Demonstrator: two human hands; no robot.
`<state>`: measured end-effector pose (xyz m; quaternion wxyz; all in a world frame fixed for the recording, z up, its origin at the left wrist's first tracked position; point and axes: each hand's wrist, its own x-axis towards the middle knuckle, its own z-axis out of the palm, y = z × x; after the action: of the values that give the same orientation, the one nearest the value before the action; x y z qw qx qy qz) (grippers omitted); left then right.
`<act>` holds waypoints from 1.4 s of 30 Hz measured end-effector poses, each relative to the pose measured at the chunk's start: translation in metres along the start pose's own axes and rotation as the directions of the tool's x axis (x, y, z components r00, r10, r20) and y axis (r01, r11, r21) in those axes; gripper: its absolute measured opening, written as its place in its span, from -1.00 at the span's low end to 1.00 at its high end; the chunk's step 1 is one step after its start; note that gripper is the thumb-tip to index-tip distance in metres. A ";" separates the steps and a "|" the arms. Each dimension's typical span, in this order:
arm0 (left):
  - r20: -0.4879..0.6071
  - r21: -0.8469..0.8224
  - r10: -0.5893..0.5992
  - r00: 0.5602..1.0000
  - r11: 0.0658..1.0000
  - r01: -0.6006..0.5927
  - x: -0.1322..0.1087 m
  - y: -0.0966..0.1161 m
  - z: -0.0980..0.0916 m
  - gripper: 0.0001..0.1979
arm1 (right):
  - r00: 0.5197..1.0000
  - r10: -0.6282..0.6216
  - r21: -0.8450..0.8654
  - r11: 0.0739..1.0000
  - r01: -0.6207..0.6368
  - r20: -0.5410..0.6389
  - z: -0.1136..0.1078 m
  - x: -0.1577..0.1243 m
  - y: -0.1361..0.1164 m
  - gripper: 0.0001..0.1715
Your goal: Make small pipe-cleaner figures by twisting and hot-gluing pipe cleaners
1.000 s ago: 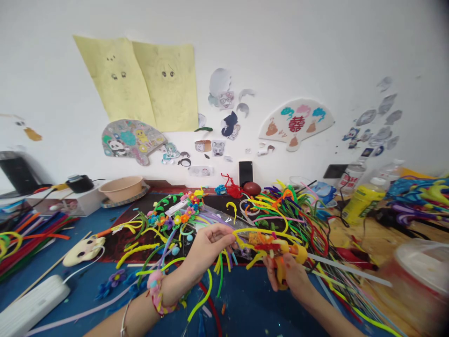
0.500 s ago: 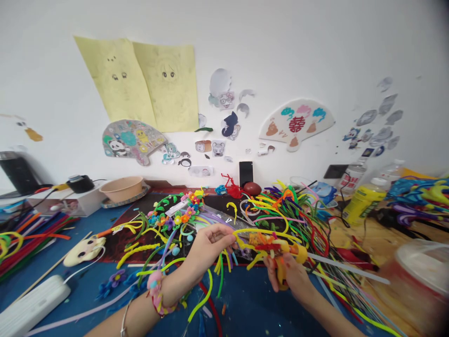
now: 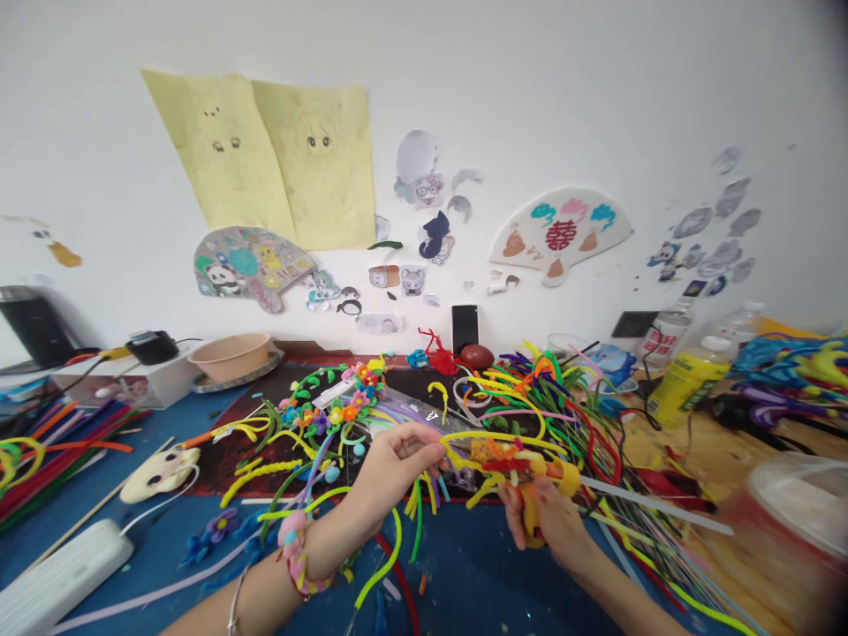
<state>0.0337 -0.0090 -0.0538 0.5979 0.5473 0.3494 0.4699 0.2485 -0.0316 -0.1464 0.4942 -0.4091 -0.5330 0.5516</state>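
My right hand (image 3: 543, 517) is wrapped round the handle of a yellow glue gun (image 3: 531, 512), with a long whitish glue stick (image 3: 655, 503) sticking out of its back end. The gun's nozzle points left, toward my left hand (image 3: 407, 455). Thumb and fingers of that left hand pinch the end of a yellow pipe cleaner (image 3: 494, 435), which curves to the right above the gun. Bits of orange and red fuzz show along the gun's top. Exactly where the nozzle meets the pipe cleaner is too small to make out.
Colourful pipe-cleaner flowers (image 3: 344, 402) lie behind my left hand. A tangled heap of pipe cleaners (image 3: 549, 389) spreads at the right, near a yellow bottle (image 3: 689, 380) and a clear tub (image 3: 795, 512). A white power strip (image 3: 72, 574) sits front left; a phone (image 3: 465, 327) leans on the wall.
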 end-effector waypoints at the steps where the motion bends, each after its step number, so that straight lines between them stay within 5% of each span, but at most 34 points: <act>1: -0.002 -0.001 -0.001 1.000 1.000 0.001 0.000 0.000 0.000 -0.82 | 1.000 -0.001 -0.002 1.000 0.001 -0.001 0.000 0.000 0.000 -0.31; 20: -0.052 0.049 0.022 0.998 0.999 -0.019 0.001 0.005 -0.003 -0.81 | 0.998 0.011 -0.087 0.996 -0.006 0.065 -0.002 -0.001 -0.001 -0.34; 27: -0.067 0.063 0.058 0.996 0.997 -0.053 0.004 0.009 -0.011 -0.84 | 0.960 -0.032 -0.260 0.960 0.107 0.278 0.004 -0.011 -0.025 -0.28; 30: -0.042 0.024 0.048 0.998 0.999 -0.047 0.005 0.010 -0.015 -0.85 | 0.879 -0.125 -0.605 0.680 0.413 0.459 0.017 -0.012 -0.040 -0.35; 33: -0.013 0.000 0.012 1.000 1.000 -0.012 0.004 0.015 -0.016 -0.85 | 0.855 -0.044 -0.793 0.350 0.498 0.517 0.028 -0.012 -0.043 -0.54; 37: 0.015 0.021 0.025 1.000 0.999 -0.026 0.002 0.023 -0.013 -0.84 | 0.873 0.073 -0.849 0.285 0.445 0.482 0.028 -0.018 -0.043 -0.71; 39: 0.011 0.054 0.051 0.999 0.997 -0.051 0.001 0.027 -0.012 -0.84 | 0.863 0.115 -0.849 0.286 0.445 0.491 0.024 -0.024 -0.054 -0.53; 40: 0.006 0.072 0.063 0.998 0.995 -0.063 0.000 0.028 -0.012 -0.84 | 0.851 0.117 -0.846 0.239 0.477 0.513 0.023 -0.028 -0.063 -0.39; 42: 0.002 0.096 0.082 0.997 0.992 -0.082 -0.001 0.030 -0.012 -0.83 | 0.841 0.036 -0.839 0.112 0.533 0.539 0.024 -0.036 -0.088 -0.41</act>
<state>0.0169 -0.0069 -0.0261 0.5508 0.5887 0.3496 0.4773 0.2409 -0.0764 -0.0594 0.0675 -0.3943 -0.9149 0.0543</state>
